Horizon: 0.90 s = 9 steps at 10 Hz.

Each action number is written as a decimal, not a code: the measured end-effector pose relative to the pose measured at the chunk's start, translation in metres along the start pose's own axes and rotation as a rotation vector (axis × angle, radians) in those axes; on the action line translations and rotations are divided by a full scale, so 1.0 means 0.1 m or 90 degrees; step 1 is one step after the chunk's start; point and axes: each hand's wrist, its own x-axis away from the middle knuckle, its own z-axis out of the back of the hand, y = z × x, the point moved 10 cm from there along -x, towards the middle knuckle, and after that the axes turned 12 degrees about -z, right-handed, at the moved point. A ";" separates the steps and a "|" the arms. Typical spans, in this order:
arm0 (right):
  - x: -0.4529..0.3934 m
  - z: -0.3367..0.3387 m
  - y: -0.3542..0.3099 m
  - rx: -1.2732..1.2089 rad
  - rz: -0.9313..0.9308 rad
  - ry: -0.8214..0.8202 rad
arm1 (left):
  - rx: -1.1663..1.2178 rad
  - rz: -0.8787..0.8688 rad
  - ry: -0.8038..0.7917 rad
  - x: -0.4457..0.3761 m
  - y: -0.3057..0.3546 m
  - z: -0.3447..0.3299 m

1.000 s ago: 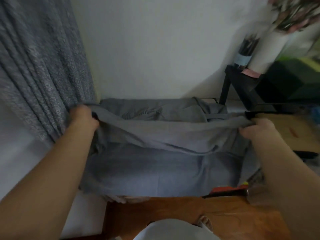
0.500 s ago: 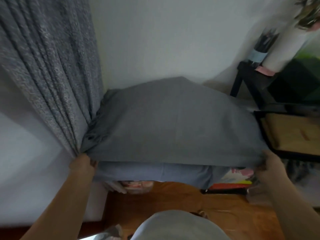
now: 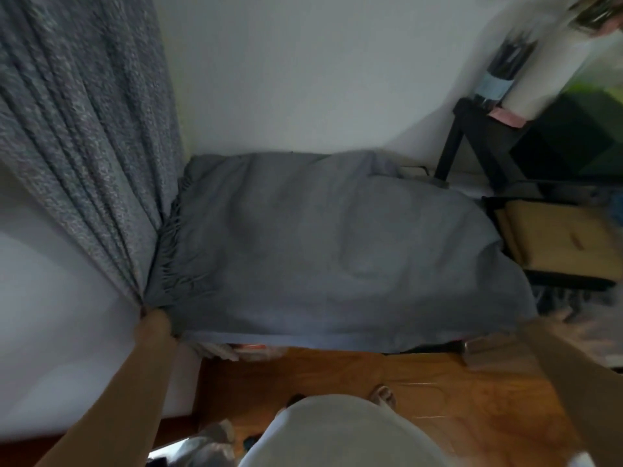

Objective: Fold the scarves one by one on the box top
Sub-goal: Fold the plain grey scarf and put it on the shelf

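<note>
**Grey scarf spread over the box top**

The near left corner of the grey scarf [image 3: 323,251] is gripped by the left hand [image 3: 153,326]. The right hand [image 3: 526,326] is blurred at the near right corner — its grip cannot be told. The scarf is draped across the box top, its fringe [image 3: 175,251] touching the curtain [image 3: 84,136].

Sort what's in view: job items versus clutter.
Job:
- grey fringed woven scarf, spread over the box top
- left hand, at the scarf's near left corner
- right hand, blurred, at the near right corner

Lying about:
- grey speckled curtain
- tan cardboard box
- black stand
</note>
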 end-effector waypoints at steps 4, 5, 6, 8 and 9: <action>4.43 -0.65 -1.99 0.024 0.609 -0.291 | 0.182 0.084 -0.015 0.57 -0.10 0.01; 5.11 -0.44 -2.22 0.002 0.724 -0.338 | 0.023 -0.118 0.057 0.68 0.23 0.05; 5.60 -0.23 -2.41 -0.127 0.754 -0.426 | -0.338 -0.447 -0.009 1.02 0.81 -0.25; 5.71 -0.49 -2.61 -0.585 0.276 -0.849 | -0.318 -0.681 -0.275 1.63 1.04 -0.94; 5.51 -0.63 -2.56 -0.623 0.140 -0.875 | -0.003 -0.381 -0.222 1.59 0.88 -0.90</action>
